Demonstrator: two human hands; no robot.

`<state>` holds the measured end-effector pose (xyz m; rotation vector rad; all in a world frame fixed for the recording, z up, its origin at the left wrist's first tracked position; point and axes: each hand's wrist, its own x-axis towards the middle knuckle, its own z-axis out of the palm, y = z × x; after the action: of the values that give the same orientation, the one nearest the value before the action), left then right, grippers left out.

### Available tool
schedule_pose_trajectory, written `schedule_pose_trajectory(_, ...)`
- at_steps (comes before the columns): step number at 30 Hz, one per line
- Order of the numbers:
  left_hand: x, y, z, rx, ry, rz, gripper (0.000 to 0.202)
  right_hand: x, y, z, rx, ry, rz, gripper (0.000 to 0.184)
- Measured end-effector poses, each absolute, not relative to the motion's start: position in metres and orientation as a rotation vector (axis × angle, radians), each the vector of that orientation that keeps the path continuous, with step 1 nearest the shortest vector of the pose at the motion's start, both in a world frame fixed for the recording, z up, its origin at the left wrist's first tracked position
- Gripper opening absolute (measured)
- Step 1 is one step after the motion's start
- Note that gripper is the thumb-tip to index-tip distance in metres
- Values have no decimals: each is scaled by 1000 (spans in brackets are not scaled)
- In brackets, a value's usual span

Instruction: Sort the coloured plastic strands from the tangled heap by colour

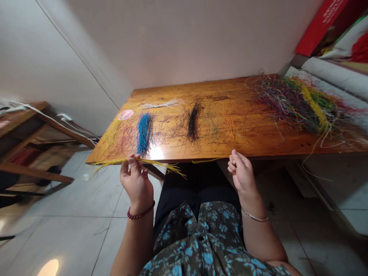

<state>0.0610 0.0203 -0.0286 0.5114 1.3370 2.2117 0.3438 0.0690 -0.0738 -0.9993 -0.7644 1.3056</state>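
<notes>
My left hand (137, 185), at the table's front edge, is closed on a thin bundle of long yellow threads (161, 165) that stick out on both sides. To the right, my right hand (242, 173) pinches the end of a single yellow strand (209, 160), which trails toward the left. Behind the left hand lies a thick blue thread bundle (143, 134), with faint red threads (125, 138) and loose yellow threads (111, 132) left of it. Farther right are a black bundle (193, 122), a few green threads (213, 125) and an orange group (230, 122). White threads (163, 104) lie at the back.
A large tangled pile of mixed-colour threads (296, 103) covers the right end of the wooden table (172, 151). A round pink sticker (125, 115) is at its left. A red box (319, 28) stands at upper right. Another wooden table (25, 111) with white cables is at left.
</notes>
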Motion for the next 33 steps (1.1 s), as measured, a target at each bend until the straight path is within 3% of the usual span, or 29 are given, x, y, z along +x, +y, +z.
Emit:
schedule_pose_trajectory(15,67,23,-31,493,1337,2125,39,345,71,-74,-909,-631,1366,48)
schedule_pose_trajectory(29,73,22,-33,568,1317,2098,39,347,65,-65,-739,-669,1546,23)
schedule_pose_trajectory(33,73,21,-33,551,1324,2089,38,342,62,-63,-772,-707,1550,24)
